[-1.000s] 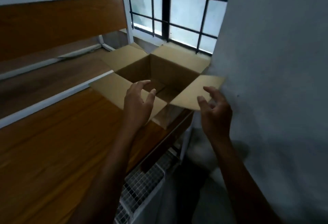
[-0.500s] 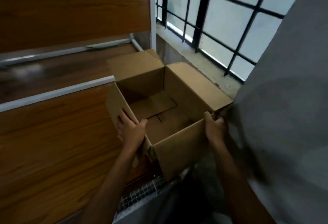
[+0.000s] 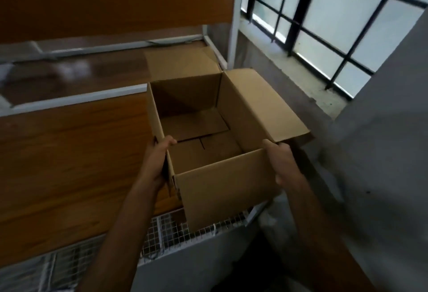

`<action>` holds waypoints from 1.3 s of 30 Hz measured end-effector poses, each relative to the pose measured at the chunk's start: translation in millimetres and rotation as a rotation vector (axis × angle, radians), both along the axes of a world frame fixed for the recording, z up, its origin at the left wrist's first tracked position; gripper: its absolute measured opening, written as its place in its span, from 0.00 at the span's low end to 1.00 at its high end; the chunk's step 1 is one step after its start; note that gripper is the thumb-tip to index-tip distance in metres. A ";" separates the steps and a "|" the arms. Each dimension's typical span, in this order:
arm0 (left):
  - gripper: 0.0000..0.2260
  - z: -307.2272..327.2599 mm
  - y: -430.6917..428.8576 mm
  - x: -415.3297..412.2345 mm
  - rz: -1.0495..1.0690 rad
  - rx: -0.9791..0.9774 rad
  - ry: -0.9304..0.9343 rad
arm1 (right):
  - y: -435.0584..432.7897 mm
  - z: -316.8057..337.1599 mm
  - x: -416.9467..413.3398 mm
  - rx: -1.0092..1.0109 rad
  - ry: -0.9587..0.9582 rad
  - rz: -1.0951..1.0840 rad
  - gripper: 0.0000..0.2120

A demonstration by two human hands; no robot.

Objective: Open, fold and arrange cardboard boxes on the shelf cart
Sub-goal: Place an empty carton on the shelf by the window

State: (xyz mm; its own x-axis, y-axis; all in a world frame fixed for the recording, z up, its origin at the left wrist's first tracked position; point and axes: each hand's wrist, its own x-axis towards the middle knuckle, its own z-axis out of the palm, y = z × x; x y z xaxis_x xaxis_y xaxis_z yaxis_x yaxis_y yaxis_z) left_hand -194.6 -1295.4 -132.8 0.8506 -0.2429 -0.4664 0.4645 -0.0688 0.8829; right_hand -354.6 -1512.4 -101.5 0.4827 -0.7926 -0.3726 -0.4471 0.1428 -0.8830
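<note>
A second ago your hands hovered open over spread flaps; now both grip the cardboard box (image 3: 227, 183), and the near and left flaps are turned down outside its walls. I judge the opening done and the box ready to be arranged. Your left hand (image 3: 157, 159) clamps the box's left wall near the front corner, thumb hooked over the rim and the other fingers (image 3: 159, 171) curled against the outside over the turned-down flap. Your right hand (image 3: 281, 162) holds the box's front right corner, its fingers wrapped around the edge just under the right flap, which sticks out sideways. The far flap stands open behind the box. The box sits at the end of the shelf cart (image 3: 69, 164), its back on the wooden shelf and its front corner hanging past the edge, above the wire mesh (image 3: 166, 233) of the lower tier. Inside the box there is nothing but its own folded bottom flaps, meeting at a seam with a small slot. The window (image 3: 324, 18) lies beyond the box's right side.
</note>
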 end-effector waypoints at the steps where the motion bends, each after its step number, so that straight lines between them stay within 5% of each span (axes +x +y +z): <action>1: 0.27 2.2 19.2 -1.2 0.013 -0.010 -0.032 | 17.4 2.3 -0.2 -0.022 -0.018 0.014 0.09; 8: 0.36 31.4 180.9 -37.2 0.142 0.007 -0.141 | 160.0 23.3 -6.0 -0.024 -0.131 0.076 0.09; 11: 0.29 51.0 270.1 -68.9 0.311 -0.046 -0.181 | 222.8 27.0 -8.8 0.059 -0.183 0.104 0.08; 16: 0.17 74.0 407.1 -130.7 0.685 -0.375 -0.212 | 330.0 36.3 -6.5 0.197 -0.256 0.187 0.25; 18: 0.13 79.9 440.9 -158.3 0.715 -0.429 -0.232 | 375.1 44.3 -1.2 0.212 -0.288 0.263 0.22; 20: 0.16 85.9 466.6 -181.7 0.703 -0.360 -0.274 | 421.1 54.6 6.3 0.238 -0.327 0.328 0.10; 25: 0.10 118.9 527.8 -187.7 0.883 -0.071 -0.384 | 525.5 84.8 22.9 0.211 -0.462 0.464 0.05; 30: 0.26 168.7 603.4 -155.3 1.037 -0.018 -0.449 | 611.9 128.3 51.9 0.201 -0.559 0.543 0.12; 36: 0.25 232.5 687.7 -109.9 1.141 -0.047 -0.616 | 705.2 173.0 116.7 0.280 -0.691 0.623 0.17; 39: 0.25 260.3 733.1 -79.3 1.201 -0.088 -0.691 | 757.0 193.4 150.6 0.304 -0.757 0.631 0.11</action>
State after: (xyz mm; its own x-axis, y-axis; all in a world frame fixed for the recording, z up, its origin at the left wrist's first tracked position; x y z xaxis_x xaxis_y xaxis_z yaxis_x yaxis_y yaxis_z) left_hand -273.9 -562.2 127.5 0.6066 0.7876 0.1085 -0.3289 0.1244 0.9361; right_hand -204.0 -755.4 91.9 0.9699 -0.2363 0.0595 0.1397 0.3392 -0.9303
